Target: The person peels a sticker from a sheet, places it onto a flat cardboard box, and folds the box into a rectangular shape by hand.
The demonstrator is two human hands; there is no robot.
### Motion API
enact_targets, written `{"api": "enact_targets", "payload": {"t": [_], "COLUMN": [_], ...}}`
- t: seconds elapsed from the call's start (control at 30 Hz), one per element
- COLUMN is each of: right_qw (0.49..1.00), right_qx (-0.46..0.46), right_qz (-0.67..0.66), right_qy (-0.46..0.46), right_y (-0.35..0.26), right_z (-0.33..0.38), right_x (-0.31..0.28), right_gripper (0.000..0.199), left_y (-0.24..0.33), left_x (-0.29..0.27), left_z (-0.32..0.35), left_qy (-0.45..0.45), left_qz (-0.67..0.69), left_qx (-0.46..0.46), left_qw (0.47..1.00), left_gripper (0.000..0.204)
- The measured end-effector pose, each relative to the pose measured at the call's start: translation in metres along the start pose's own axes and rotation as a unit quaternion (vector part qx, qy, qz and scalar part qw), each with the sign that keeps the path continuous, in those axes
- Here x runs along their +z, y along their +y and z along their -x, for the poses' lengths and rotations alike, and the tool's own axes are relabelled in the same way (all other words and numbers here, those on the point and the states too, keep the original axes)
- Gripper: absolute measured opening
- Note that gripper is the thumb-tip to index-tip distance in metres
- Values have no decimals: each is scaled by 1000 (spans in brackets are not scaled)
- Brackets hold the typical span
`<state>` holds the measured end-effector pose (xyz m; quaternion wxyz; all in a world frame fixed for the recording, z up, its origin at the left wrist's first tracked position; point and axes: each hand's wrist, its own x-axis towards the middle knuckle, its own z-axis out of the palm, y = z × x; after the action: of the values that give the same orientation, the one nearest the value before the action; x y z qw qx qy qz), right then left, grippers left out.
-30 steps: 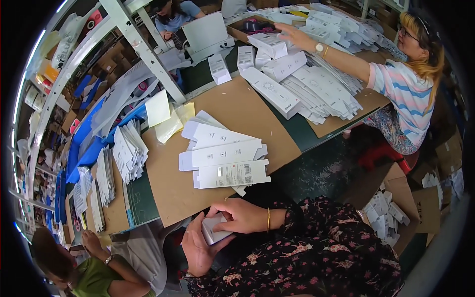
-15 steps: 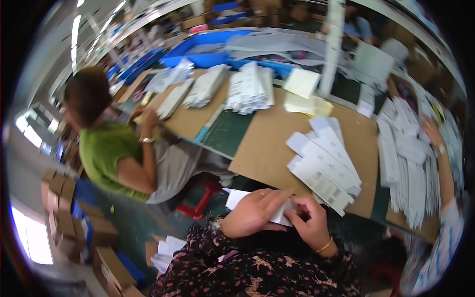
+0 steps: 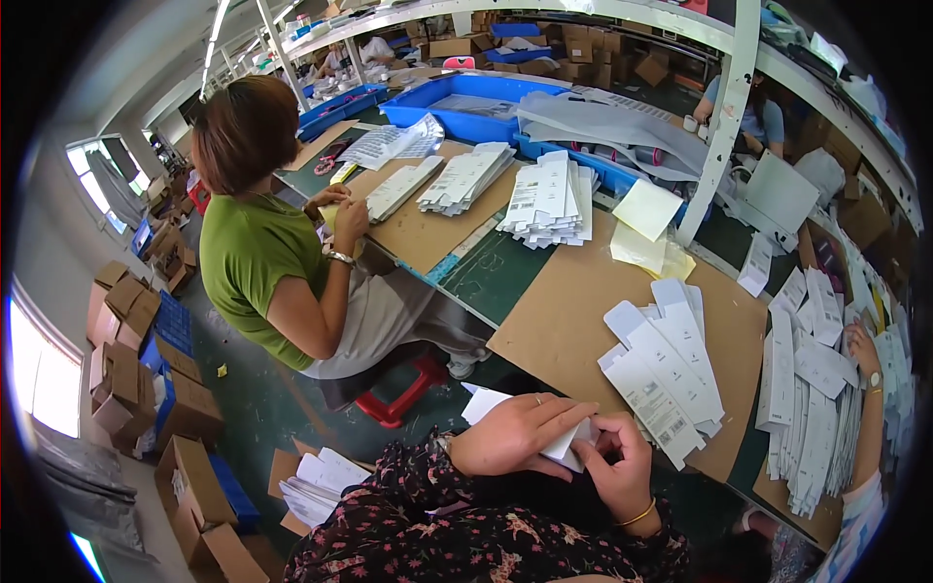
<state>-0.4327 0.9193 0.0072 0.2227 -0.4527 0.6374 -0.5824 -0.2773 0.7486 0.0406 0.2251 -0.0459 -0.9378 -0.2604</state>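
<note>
A small white carton [image 3: 484, 403] is held between both my hands, just off the table's front edge. My left hand [image 3: 520, 434] is wrapped over its top, covering much of it. At the carton's right end, my right hand [image 3: 622, 464] pinches with thumb and fingers bent; the fingers partly hide that end. Just beyond my hands, several flattened white cartons [image 3: 671, 374] lie fanned out on a brown cardboard sheet [image 3: 544, 335].
Stacks of flattened cartons [image 3: 549, 199] and yellow sheets [image 3: 646, 211] lie farther back, before blue bins [image 3: 428, 107]. A co-worker in green [image 3: 262, 262] sits at left by a red stool [image 3: 394, 398]. Another person's hand [image 3: 860, 350] touches cartons at right. Open boxes [image 3: 199, 491] stand on the floor.
The view has swung so that the scene sits farther right and the co-worker in green shows more fully. Both my hands keep hold of the white carton, with little change in grip.
</note>
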Motion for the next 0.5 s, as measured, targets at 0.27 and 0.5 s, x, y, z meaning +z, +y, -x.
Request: {"api": "enact_targets", "payload": {"t": [0.27,0.5], "right_qw": [996,999], "right_qx": [33,14], "right_qz": [-83,-39], "right_qy": [0,-27], "right_y": [-3,8], "right_z": [2,0], "right_x": [3,14], "right_gripper": [32,32], "left_y": [-1,-1], "left_x": [3,-6], "left_z": [4,11], "left_qy": [-4,-5], "left_qz": [42,9], "left_qx": [-38,-66], "left_qw": [998,998], "left_gripper": [101,101]}}
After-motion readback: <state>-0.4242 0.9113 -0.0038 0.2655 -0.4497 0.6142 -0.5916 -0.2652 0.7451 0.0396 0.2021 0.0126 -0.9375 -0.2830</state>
